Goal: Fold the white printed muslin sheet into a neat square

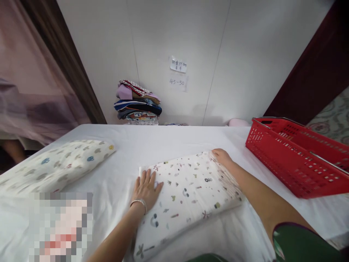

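A folded white cloth (188,196) printed with small rainbows, leaves and palm trees lies in front of me. My left hand (145,187), with a bracelet at the wrist, rests flat on its left edge, fingers spread. At the far right corner, my right hand (221,155) has its fingers curled around the layered edge; the fingertips are partly hidden. Several fold layers show along the cloth's right side. To the left lies another patterned cloth (64,165), cream with grey, blue and yellow shapes, touched by neither hand.
A red perforated basket (283,158) with metal handles stands at the table's right. White fabric covers the table (174,140). Behind its far edge, a stack of folded textiles (137,105) leans by the wall. Sheer curtains (40,80) hang at left. A blurred-out patch covers the lower left.
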The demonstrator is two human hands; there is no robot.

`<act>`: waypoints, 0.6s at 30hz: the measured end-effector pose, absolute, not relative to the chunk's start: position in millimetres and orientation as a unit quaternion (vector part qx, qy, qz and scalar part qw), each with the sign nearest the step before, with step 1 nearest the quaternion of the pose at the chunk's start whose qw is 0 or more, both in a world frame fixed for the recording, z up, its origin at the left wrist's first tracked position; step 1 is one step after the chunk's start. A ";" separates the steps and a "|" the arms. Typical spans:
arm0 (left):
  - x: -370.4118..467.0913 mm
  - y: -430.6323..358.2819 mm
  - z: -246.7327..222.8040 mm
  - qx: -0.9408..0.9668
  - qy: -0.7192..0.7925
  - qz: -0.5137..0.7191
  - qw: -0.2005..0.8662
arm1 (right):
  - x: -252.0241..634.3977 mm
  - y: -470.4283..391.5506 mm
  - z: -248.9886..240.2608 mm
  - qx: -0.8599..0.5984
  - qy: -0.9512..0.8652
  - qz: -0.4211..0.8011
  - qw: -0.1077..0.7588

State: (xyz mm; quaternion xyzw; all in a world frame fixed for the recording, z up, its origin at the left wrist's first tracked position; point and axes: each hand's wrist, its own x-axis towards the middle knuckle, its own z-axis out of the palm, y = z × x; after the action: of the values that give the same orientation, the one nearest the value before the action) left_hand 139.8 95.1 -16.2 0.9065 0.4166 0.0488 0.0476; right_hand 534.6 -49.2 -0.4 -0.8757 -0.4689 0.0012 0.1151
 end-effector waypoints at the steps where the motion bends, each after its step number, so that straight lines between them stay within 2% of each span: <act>1: 140.2 95.3 -16.5 0.906 0.418 0.050 0.048 | 533.7 -45.7 0.3 -0.867 -0.485 0.005 0.111; 8: 139.9 96.7 -18.1 0.905 0.420 0.046 0.054 | 535.4 -28.7 6.0 -0.853 -0.514 0.010 0.092; 18: 140.3 95.3 -15.6 0.903 0.426 0.043 0.048 | 538.7 -17.2 -6.5 -0.907 -0.403 0.018 0.124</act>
State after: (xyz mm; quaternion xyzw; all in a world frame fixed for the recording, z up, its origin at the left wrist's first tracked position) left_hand 140.3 95.3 -15.6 0.9025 0.4259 0.0432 0.0475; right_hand 538.7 -17.2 -6.5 -0.9068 -0.4026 0.0183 0.1238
